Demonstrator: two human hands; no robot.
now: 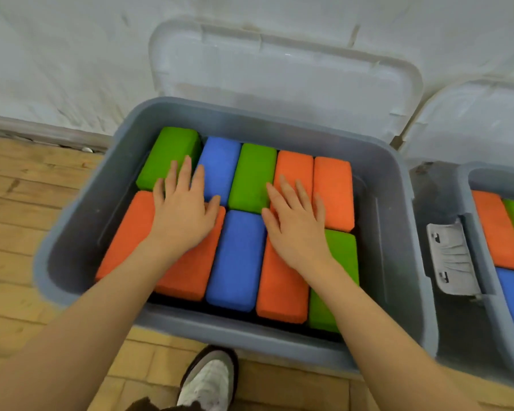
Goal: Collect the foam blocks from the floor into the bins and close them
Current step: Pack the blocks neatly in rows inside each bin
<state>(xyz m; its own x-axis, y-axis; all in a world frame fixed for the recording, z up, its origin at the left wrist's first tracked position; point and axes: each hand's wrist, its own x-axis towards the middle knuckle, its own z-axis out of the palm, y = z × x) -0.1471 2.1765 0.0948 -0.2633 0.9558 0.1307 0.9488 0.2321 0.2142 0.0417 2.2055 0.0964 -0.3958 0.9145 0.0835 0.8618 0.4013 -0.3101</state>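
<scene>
Both hands lie flat, fingers straight, on foam blocks packed in the grey bin (72, 253): left hand (183, 207) over an orange block (125, 232), right hand (297, 223) over another. The far-left green block (168, 152) sits proud; the lid (279, 84), leaning against the wall, may not latch over it.

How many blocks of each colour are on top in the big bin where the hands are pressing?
Counting only the top layer of the bin under the left hand and right hand:
Orange blocks: 4
Green blocks: 3
Blue blocks: 2
Total: 9
Any blocks underneath are hidden.
</scene>
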